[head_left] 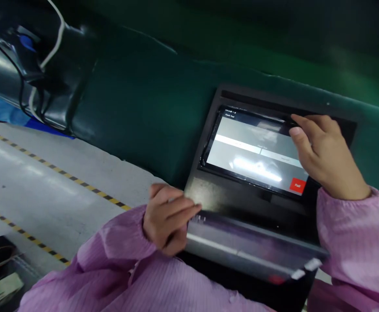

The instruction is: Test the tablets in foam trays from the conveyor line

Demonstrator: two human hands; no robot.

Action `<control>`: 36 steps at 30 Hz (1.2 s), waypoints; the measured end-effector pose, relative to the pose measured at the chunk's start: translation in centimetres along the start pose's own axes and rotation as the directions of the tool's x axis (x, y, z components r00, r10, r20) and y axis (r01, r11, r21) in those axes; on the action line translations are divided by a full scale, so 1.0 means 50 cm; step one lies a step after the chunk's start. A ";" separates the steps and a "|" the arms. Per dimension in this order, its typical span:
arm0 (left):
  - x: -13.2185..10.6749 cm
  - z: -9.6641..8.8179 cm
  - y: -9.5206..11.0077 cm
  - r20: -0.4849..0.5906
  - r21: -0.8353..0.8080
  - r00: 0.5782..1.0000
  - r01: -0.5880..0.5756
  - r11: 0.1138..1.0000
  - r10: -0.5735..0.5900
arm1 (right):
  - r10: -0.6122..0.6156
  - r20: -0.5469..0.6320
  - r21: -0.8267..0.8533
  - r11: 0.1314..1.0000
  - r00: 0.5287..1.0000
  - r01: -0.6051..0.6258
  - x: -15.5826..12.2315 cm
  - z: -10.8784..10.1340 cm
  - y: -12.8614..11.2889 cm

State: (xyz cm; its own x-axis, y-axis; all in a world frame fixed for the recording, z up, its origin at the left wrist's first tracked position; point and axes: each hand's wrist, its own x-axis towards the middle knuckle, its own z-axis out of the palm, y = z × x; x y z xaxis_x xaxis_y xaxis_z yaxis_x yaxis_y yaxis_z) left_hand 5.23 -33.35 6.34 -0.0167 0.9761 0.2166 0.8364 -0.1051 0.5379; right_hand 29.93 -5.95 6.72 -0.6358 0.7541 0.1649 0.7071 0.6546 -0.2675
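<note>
Tablet (pixel 251 151) sits screen-up in a black holder (pixel 209 195) on the green belt (pixel 137 99), right side of the scene. The screen's lit, with a red button (pixel 297 185) at its near right corner. Right hand (pixel 326 156) pinches the tablet's far right edge between thumb and fingers. Left hand (pixel 166 221) rests at the holder's near left, fingers pressed together, holding nothing.

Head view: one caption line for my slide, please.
Right hand touches a lit tablet in a black tray; left hand at its edge.
</note>
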 end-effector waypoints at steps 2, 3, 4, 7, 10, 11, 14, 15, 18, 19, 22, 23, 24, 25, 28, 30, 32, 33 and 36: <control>0.040 0.009 -0.014 -0.044 -0.084 0.988 -0.155 0.984 0.151 | -0.027 -0.069 -0.023 0.999 0.997 0.025 -0.020 -0.016 -0.004; 0.052 0.009 -0.019 -0.069 -0.114 0.982 -0.184 0.976 0.177 | -0.045 -0.100 -0.029 0.999 0.994 0.042 -0.033 -0.023 -0.005; 0.057 0.008 -0.023 -0.084 -0.122 0.983 -0.173 0.977 0.163 | -0.059 -0.121 -0.028 0.998 0.991 0.056 -0.047 -0.030 -0.006; 0.039 0.004 -0.024 -0.161 -0.081 0.982 -0.108 0.991 0.094 | -0.066 -0.115 -0.010 0.998 0.991 0.066 -0.094 -0.039 -0.004; 0.004 0.017 -0.017 -0.160 -0.151 0.985 0.046 0.987 -0.070 | -0.082 -0.079 -0.018 0.997 0.993 0.081 -0.136 -0.031 -0.005; -0.007 0.024 -0.013 -0.111 -0.208 0.984 0.111 0.972 -0.136 | -0.097 -0.085 -0.028 0.995 0.992 0.095 -0.148 -0.026 -0.007; -0.036 0.046 0.000 0.123 -0.374 0.969 0.245 0.894 -0.214 | -0.136 -0.174 -0.079 0.989 0.975 0.124 -0.168 -0.007 -0.009; -0.046 0.050 0.004 0.194 -0.410 0.960 0.267 0.872 -0.202 | -0.147 -0.183 -0.089 0.987 0.972 0.132 -0.170 -0.001 -0.008; -0.070 0.054 0.017 0.290 -0.449 0.941 0.297 0.843 -0.177 | -0.165 -0.159 -0.096 0.984 0.973 0.151 -0.166 0.008 -0.004; -0.077 0.054 0.020 0.293 -0.441 0.938 0.305 0.844 -0.186 | -0.160 -0.173 -0.101 0.984 0.972 0.144 -0.166 0.007 -0.004; -0.091 0.057 0.028 0.259 -0.417 0.941 0.313 0.853 -0.219 | -0.164 -0.262 -0.114 0.984 0.951 0.138 -0.187 -0.008 -0.020; -0.093 0.059 0.029 0.245 -0.419 0.944 0.309 0.854 -0.222 | -0.204 -0.262 -0.098 0.978 0.943 0.184 -0.204 -0.014 -0.031; -0.095 0.061 0.029 0.234 -0.426 0.947 0.304 0.852 -0.221 | -0.263 -0.240 -0.067 0.965 0.934 0.255 -0.226 -0.021 -0.043; -0.097 0.062 0.029 0.224 -0.435 0.950 0.297 0.850 -0.217 | -0.328 -0.205 -0.026 0.944 0.922 0.329 -0.252 -0.025 -0.058; -0.099 0.062 0.020 0.231 -0.459 0.953 0.282 0.843 -0.194 | -0.423 -0.105 0.084 0.898 0.900 0.432 -0.336 -0.028 -0.097; -0.101 0.056 0.011 0.256 -0.456 0.953 0.269 0.848 -0.165 | -0.403 -0.058 0.102 0.908 0.913 0.407 -0.381 -0.021 -0.113; -0.103 0.047 0.001 0.299 -0.428 0.946 0.249 0.869 -0.124 | -0.376 -0.029 0.112 0.920 0.926 0.377 -0.408 -0.013 -0.116; -0.104 0.043 -0.003 0.322 -0.411 0.941 0.238 0.880 -0.104 | -0.370 -0.027 0.122 0.921 0.929 0.370 -0.414 -0.010 -0.114; -0.106 0.036 -0.012 0.378 -0.382 0.923 0.228 0.896 -0.073 | -0.352 -0.108 0.164 0.916 0.930 0.366 -0.414 -0.011 -0.102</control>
State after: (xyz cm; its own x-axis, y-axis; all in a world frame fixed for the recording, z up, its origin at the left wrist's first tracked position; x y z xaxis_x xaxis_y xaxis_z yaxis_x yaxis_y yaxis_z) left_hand 5.81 -38.13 3.42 0.1303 0.9804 -0.1475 0.5365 0.0554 0.8421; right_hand 39.68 -24.87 5.19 -0.8068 0.4761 0.3498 0.3642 0.8670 -0.3400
